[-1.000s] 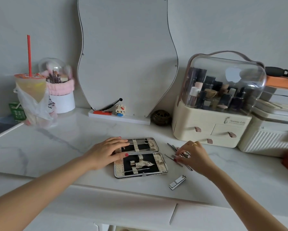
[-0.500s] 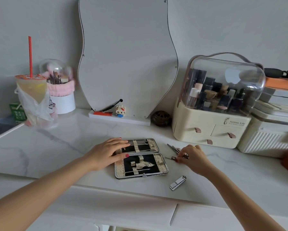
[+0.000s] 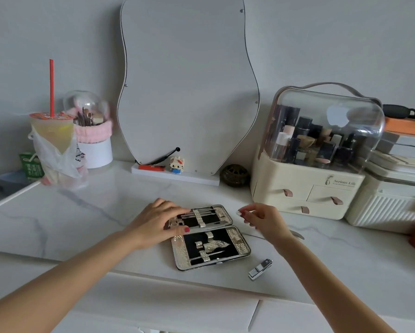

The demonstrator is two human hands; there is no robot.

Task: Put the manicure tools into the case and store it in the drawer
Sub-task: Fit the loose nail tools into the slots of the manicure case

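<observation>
The case lies opened flat on the counter, both halves facing up, hinge running left to right between them. The left hand rests on the case's left end with fingers laid out nearly straight across the far half, thumb at the hinge; this looks like a steadying press so the case does not slide while tools go in. Several slim tools already sit under the strap in the far half, just beyond the left fingertips; the near half holds a thin tool and shows unfilled loops. The right hand hovers just right of the case's far corner, fingers curled with thumb and forefinger brought together as if pinching something small; whether a tool is actually held cannot be told, since nothing clear shows between the fingertips. Behind the right wrist, a metal tool tip lies on the counter. The nail clipper lies loose, near the case's near right corner and below the right forearm, untouched. Judgement: loading is partway done; at least the clipper remains out. The cosmetic organiser, with small drawers, stands beyond the right fingers; its drawers appear closed.
</observation>
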